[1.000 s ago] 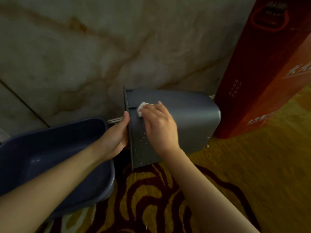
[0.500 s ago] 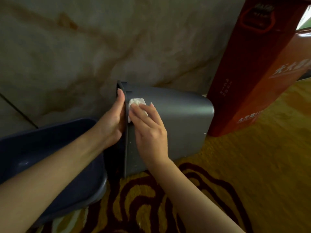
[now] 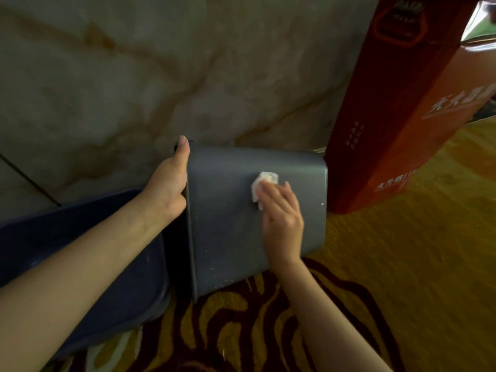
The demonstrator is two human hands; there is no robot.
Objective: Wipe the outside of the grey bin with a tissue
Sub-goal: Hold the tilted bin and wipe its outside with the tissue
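Veined marble wall (image 3: 134,76); yellow-maroon patterned carpet (image 3: 402,264); red box (image 3: 397,108) right; dim light.

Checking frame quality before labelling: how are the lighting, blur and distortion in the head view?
Head view: dim, warm light; grey bin and tissue are readable, soft. Wide-angle stretch bows the forearms and tilts the red box. Bin mouth beside the left hand is black shadow. No strong glare.
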